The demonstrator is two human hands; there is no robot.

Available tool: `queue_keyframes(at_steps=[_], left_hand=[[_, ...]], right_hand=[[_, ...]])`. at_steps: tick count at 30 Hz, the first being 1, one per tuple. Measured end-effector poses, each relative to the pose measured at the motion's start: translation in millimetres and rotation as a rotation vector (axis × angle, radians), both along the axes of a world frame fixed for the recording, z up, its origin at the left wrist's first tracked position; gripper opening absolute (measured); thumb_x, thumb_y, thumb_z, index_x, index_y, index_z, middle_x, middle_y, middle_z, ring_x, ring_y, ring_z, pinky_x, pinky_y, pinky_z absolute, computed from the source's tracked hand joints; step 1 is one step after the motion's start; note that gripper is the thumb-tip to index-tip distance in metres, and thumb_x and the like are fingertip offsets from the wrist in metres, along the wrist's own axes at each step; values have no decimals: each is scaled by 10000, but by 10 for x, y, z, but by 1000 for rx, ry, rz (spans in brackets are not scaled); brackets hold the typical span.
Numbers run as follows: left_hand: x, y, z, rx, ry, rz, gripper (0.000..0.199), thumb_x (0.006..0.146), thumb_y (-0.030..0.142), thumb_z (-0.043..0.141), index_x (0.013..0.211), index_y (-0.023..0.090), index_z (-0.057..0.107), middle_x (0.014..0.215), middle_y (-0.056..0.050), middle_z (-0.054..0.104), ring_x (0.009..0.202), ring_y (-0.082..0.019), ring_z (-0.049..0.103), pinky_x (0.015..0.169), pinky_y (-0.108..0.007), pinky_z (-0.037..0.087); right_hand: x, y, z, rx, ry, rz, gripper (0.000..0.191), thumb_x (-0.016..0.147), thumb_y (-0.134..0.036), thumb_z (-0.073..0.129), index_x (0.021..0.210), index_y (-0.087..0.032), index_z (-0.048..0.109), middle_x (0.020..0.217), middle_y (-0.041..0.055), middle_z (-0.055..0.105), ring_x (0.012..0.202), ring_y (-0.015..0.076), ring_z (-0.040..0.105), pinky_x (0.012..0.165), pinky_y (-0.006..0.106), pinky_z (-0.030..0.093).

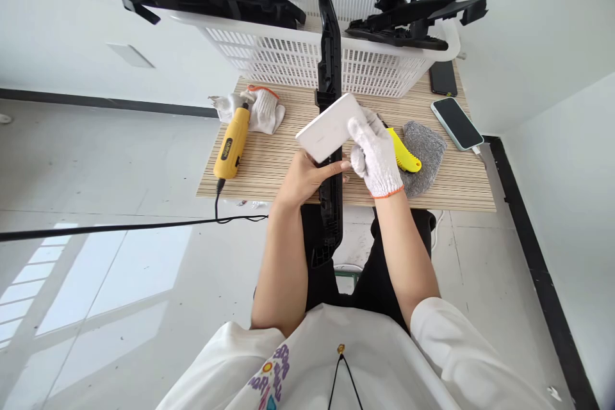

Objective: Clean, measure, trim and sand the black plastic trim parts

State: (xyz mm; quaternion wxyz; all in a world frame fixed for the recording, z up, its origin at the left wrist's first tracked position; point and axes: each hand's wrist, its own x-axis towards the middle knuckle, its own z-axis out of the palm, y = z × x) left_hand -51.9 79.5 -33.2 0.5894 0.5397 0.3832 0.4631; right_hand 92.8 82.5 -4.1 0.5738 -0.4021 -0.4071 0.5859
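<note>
My right hand [375,150], in a white knit glove with an orange cuff, is closed on the right edge of a flat white rectangular slab [329,128] with faint small lettering. The slab is tilted over a long black plastic trim piece [330,202]. That piece runs from the basket's near rim across the table and past its front edge. My bare left hand [305,179] grips the trim piece just below the slab, its thumb laid across the top. The slab hides some of the left fingers. A yellow-handled tool [405,152] lies right beside the glove.
A white plastic basket [283,51] with several black trim pieces [408,19] stands at the back. On the left lie a yellow corded power tool [232,144] and white gloves [263,110]. A grey cloth [427,150] and two phones [456,123] are on the right.
</note>
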Motion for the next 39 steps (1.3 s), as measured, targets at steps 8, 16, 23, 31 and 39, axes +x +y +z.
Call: queue_keyframes(at_steps=[8,16,23,31,39], left_hand=[[-29,23,-48,-20,24,-35,421,648,412,884,901,131,700,772,-42,722,673,-216,710,635,-338,622],[-35,25,-61,17,56,-28,362,670,388,864,864,141,686,789,-45,728,654,-208,704,611,-330,618],[3,-9,-49,10,138,-61,335,680,392,846,821,145,670,764,-46,716,660,-214,698,577,-319,604],[9,-21,-45,-32,79,-84,310,677,351,847,830,152,665,713,-24,707,589,-192,682,535,-305,606],[-3,-24,-56,-65,31,-70,335,655,364,868,827,154,673,711,-32,712,594,-205,691,511,-308,609]], right_hand=[[-46,-12,50,-127,-28,-119,430,798,-623,683,887,-255,479,357,-107,431,263,99,361,242,196,221],[-52,-70,81,-118,-93,-118,446,814,-654,647,916,-259,465,368,-111,424,279,123,396,260,212,261],[-7,-94,83,-29,-77,-181,431,822,-633,648,885,-264,433,379,-128,405,273,111,385,264,205,259],[36,-110,86,-14,-99,-155,449,823,-663,645,878,-259,456,360,-113,453,253,114,371,243,207,254],[45,-98,118,-67,-179,-153,524,778,-768,600,877,-266,492,373,-88,471,282,126,413,264,218,277]])
